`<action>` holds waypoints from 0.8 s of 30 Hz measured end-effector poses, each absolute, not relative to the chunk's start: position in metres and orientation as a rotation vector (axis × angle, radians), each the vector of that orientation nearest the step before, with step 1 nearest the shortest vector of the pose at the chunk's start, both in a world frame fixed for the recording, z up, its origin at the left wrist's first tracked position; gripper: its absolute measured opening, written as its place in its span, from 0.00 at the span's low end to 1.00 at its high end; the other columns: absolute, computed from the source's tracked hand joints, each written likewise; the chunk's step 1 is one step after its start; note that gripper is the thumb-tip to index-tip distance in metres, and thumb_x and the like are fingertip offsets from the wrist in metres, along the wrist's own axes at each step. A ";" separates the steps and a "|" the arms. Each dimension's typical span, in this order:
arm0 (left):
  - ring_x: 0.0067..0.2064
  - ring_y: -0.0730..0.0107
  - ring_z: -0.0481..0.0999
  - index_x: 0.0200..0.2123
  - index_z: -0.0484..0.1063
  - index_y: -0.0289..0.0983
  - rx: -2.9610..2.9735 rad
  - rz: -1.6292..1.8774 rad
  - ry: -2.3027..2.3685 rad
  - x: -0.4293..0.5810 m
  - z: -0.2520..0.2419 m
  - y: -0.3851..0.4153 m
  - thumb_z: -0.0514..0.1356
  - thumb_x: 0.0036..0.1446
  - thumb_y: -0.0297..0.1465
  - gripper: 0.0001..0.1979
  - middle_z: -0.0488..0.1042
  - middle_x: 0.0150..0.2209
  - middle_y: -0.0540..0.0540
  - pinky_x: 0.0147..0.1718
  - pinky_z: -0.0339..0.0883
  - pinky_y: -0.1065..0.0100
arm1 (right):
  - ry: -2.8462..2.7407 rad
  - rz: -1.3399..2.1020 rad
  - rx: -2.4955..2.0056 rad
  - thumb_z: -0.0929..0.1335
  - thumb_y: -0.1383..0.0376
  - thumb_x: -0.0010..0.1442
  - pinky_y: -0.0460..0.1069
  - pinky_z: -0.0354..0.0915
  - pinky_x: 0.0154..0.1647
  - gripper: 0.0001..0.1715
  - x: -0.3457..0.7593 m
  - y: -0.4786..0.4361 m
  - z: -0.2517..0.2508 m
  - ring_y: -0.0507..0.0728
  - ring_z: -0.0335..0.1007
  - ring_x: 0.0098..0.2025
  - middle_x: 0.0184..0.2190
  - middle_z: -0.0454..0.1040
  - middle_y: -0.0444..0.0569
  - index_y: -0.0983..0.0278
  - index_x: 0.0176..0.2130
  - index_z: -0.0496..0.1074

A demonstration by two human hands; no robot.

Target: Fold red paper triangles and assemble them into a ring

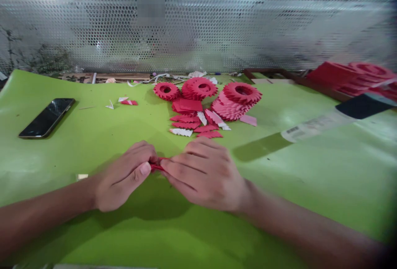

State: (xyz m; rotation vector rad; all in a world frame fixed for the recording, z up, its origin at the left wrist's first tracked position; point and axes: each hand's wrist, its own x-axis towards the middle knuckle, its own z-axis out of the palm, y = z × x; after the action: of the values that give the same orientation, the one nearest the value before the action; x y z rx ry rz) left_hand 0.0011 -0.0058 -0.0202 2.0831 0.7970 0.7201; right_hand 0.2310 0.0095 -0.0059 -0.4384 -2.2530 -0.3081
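Hands: left hand [125, 178] and right hand [206, 174] pinch opposite ends
Red paper [157, 167]: dial's centre, between fingertips
Paper rings [203, 88]: one o'clock
Phone [46, 119]: ten o'clock
Label [302, 131]: between two and three, barcode blurred, text unreadable

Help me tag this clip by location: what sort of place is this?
Probably an informal craft workspace, though whether at home or in a workshop I can't tell: the clues are toothed rings, loose zigzag-edged pieces and a green work surface.

head view, forward and down
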 end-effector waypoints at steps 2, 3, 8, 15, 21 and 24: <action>0.35 0.63 0.62 0.37 0.63 0.40 2.056 0.719 0.808 0.002 -0.019 -0.007 0.37 0.76 0.49 0.25 0.63 0.33 0.48 0.34 0.62 0.61 | -2.261 -0.313 -0.447 0.73 0.70 0.64 0.51 0.58 0.28 0.08 0.231 0.009 -0.005 0.49 0.64 0.26 0.26 0.79 0.39 0.64 0.31 0.79; 0.34 0.64 0.62 0.37 0.63 0.40 2.044 0.713 0.817 0.002 -0.019 -0.007 0.37 0.76 0.49 0.25 0.63 0.33 0.49 0.33 0.62 0.61 | -2.265 -0.313 -0.453 0.73 0.70 0.64 0.51 0.58 0.29 0.09 0.231 0.009 -0.005 0.49 0.64 0.26 0.26 0.80 0.39 0.64 0.31 0.79; 0.34 0.65 0.61 0.37 0.62 0.40 2.022 0.727 0.805 0.004 -0.020 -0.008 0.38 0.76 0.49 0.25 0.62 0.33 0.49 0.33 0.62 0.62 | -2.254 -0.298 -0.447 0.72 0.71 0.64 0.51 0.58 0.29 0.09 0.231 0.010 -0.006 0.49 0.64 0.25 0.26 0.79 0.38 0.64 0.31 0.78; 0.35 0.64 0.61 0.37 0.62 0.39 1.994 0.726 0.792 0.003 -0.023 -0.007 0.38 0.77 0.48 0.24 0.61 0.33 0.49 0.35 0.60 0.62 | -2.283 -0.287 -0.470 0.72 0.70 0.65 0.50 0.59 0.31 0.08 0.233 0.010 -0.005 0.49 0.65 0.26 0.26 0.80 0.39 0.63 0.32 0.78; 0.35 0.64 0.60 0.37 0.62 0.40 2.014 0.697 0.792 0.001 -0.022 -0.006 0.38 0.77 0.48 0.24 0.61 0.34 0.50 0.35 0.59 0.62 | -2.289 -0.268 -0.476 0.72 0.70 0.65 0.51 0.59 0.31 0.08 0.233 0.010 -0.005 0.50 0.66 0.27 0.26 0.80 0.39 0.63 0.32 0.79; 0.35 0.64 0.60 0.37 0.62 0.40 2.012 0.692 0.782 0.000 -0.021 -0.007 0.38 0.77 0.48 0.24 0.61 0.34 0.50 0.35 0.59 0.62 | -2.276 -0.241 -0.472 0.73 0.69 0.65 0.51 0.59 0.30 0.07 0.233 0.010 -0.007 0.50 0.66 0.26 0.26 0.80 0.39 0.64 0.33 0.79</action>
State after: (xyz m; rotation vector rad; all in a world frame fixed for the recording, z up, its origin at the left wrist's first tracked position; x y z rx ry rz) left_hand -0.0002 -0.0068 -0.0212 2.0124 0.7825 0.6922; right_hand 0.2328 0.0103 -0.0067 -0.4721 -2.2764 -0.2406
